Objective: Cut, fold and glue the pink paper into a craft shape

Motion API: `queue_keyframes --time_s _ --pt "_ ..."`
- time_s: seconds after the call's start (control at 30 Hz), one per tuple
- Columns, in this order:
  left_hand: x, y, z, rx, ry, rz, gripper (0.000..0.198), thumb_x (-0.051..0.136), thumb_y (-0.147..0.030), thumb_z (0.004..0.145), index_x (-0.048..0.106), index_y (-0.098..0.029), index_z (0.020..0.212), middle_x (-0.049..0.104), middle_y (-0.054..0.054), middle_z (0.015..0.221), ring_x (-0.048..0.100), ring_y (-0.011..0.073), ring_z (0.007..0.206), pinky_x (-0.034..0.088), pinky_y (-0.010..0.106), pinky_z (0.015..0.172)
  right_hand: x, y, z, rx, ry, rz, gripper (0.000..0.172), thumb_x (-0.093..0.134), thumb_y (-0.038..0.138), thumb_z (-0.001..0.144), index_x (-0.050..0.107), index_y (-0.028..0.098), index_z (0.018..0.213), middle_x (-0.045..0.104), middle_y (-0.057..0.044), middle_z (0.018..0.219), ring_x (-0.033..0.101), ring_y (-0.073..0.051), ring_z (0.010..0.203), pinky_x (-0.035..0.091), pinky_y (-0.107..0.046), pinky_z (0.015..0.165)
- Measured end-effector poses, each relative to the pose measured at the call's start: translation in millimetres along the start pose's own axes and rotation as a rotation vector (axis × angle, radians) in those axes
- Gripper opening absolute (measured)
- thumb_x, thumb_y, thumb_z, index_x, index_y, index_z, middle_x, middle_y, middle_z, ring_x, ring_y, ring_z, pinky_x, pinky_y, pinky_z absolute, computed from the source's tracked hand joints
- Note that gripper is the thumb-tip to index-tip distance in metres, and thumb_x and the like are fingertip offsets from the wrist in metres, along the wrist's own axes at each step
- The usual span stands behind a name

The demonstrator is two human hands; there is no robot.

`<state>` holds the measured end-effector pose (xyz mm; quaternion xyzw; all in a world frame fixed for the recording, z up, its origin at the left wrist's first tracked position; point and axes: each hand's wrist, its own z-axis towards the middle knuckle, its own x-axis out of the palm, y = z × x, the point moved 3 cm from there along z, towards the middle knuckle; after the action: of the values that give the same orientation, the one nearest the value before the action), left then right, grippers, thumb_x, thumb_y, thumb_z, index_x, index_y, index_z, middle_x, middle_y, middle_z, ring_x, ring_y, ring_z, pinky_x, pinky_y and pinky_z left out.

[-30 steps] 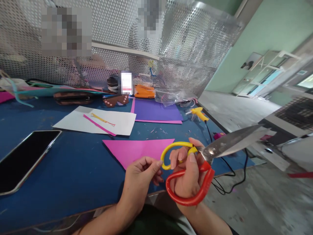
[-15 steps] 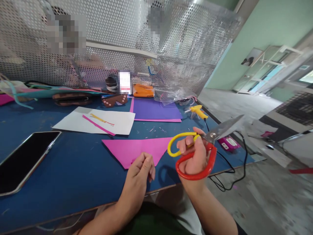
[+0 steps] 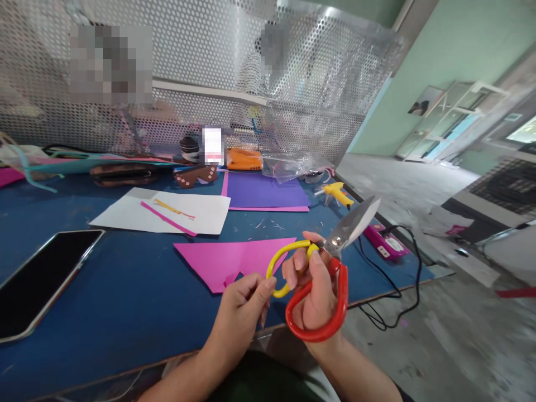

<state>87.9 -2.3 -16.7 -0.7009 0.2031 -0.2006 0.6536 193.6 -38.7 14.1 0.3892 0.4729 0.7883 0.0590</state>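
My right hand [image 3: 312, 287] grips a pair of scissors [image 3: 335, 243] with one yellow and one red handle loop. Their blades point up and to the right, above the table. Close beside them, my left hand [image 3: 245, 304] is closed, thumb against fingers. Its thumb tip meets or overlaps the yellow loop; whatever the fingers hold is hidden. Just beyond my left hand lies a pink sheet of paper [image 3: 226, 259] with slanted sides and a small notch or flap at its near edge.
A phone [image 3: 46, 279] lies at left, and white paper [image 3: 125, 209] carries thin strips. Behind are purple paper [image 3: 268, 190], brown paper glasses [image 3: 196, 176] and a perforated metal screen [image 3: 201, 50]. A yellow glue gun [image 3: 337, 193] and magenta power strip [image 3: 387, 244] with black cords sit right.
My right hand has brought the scissors left and down, closer to my left hand. The left hand stays closed, and the notch in the pink sheet shows more clearly.
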Motion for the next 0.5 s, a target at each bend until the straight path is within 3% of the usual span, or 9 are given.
queue_keyframes --time_s 0.1,0.23,0.27,0.4,0.5 --pt "-1.5 1.7 -2.0 0.016 -0.025 -0.032 0.048 0.060 -0.055 0.082 0.048 -0.020 0.052 0.047 -0.003 0.045 0.043 0.0090 0.043 0.035 0.021 0.046 -8.0 7.5 9.5 -0.083 -0.009 -0.255 0.019 0.054 0.035 0.095 0.055 0.025 0.111 0.052 0.008 0.068 0.050 -0.008 0.050 0.045 -0.023 0.050" --pt "-2.8 -1.0 -5.9 0.003 0.009 -0.121 0.036 0.066 -0.045 0.078 0.062 -0.018 0.056 0.063 0.002 0.052 0.057 0.0116 0.049 0.045 0.021 0.051 -38.0 21.3 46.6 -0.071 -0.014 -1.052 0.043 0.039 0.054 0.097 0.048 0.022 0.123 0.051 0.007 0.062 0.054 -0.014 0.052 0.046 -0.025 0.050" --pt "-2.9 -1.5 -7.2 -0.011 0.023 -0.139 0.032 0.068 -0.043 0.077 0.066 -0.017 0.059 0.066 0.003 0.054 0.059 0.0122 0.050 0.047 0.022 0.052 -48.8 23.3 57.7 -0.039 0.007 -1.149 0.047 0.042 0.056 0.094 0.050 0.020 0.124 0.055 0.005 0.064 0.057 -0.015 0.054 0.046 -0.027 0.050" --pt "-3.7 1.2 -16.4 -0.088 0.077 -0.155 0.023 0.072 -0.039 0.073 0.076 -0.018 0.069 0.068 0.004 0.053 0.060 0.0124 0.047 0.048 0.021 0.050 -90.7 25.6 91.1 0.058 0.041 -1.476 0.041 0.066 0.046 0.081 0.064 0.019 0.112 0.071 -0.005 0.083 0.067 -0.024 0.075 0.049 -0.032 0.066" --pt "-9.5 6.4 -30.0 -0.163 0.106 -0.126 0.019 0.075 -0.037 0.069 0.077 -0.019 0.070 0.067 0.003 0.050 0.060 0.0132 0.044 0.048 0.022 0.048 -105.2 23.0 98.5 0.117 0.037 -1.733 0.042 0.065 0.034 0.081 0.064 0.016 0.119 0.074 -0.012 0.091 0.070 -0.030 0.085 0.048 -0.036 0.071"
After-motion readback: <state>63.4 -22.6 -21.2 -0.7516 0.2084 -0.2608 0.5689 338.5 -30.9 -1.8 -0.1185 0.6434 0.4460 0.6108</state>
